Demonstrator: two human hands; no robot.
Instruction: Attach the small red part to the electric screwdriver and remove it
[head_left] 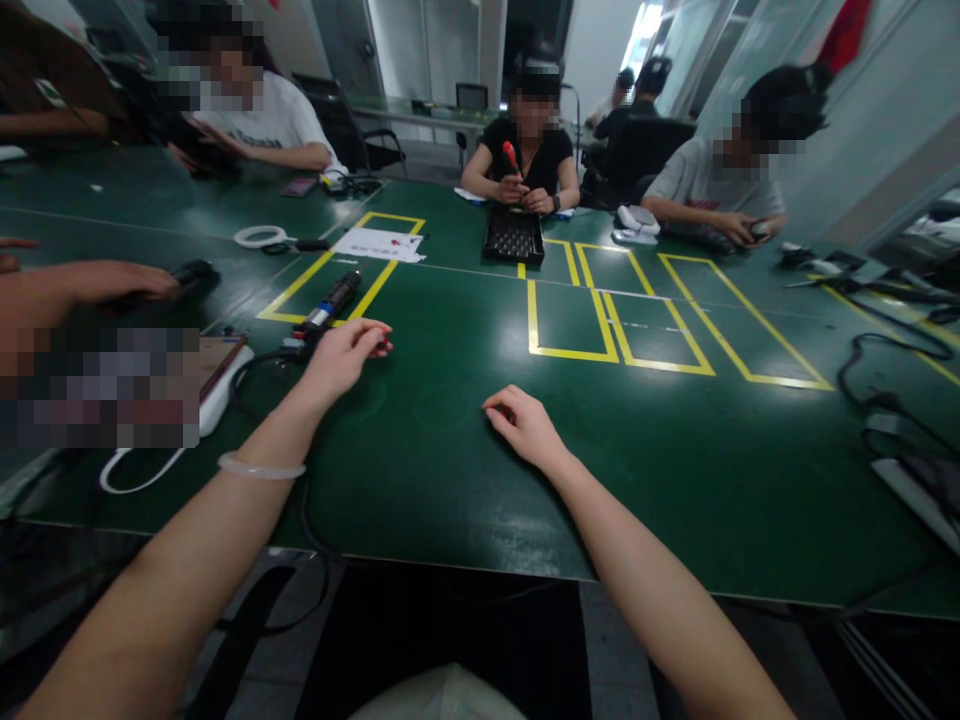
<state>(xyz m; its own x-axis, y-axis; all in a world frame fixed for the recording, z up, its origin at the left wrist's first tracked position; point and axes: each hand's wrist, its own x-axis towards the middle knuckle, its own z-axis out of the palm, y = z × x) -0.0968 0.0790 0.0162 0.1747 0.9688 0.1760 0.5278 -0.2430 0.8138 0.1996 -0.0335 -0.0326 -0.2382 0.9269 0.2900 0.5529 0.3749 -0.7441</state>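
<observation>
— How are the fingers?
— On my feed, the left hand (342, 357) curls inward and the right hand (527, 430) loosely; I can't tell whether either grips anything.
— And the black-and-blue cylindrical tool (331, 304)?
— I see it on the glossy green tabletop (442, 480), just beside the left hand.

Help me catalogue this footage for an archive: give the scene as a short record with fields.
Left hand: curled, nearest the black cylindrical tool; grip unclear
Right hand: loosely curled; no held thing visible
Bracelet: pale, on the left arm
Table: green, with yellow outlines
Across: a person holding a red object, black tray in front
</observation>
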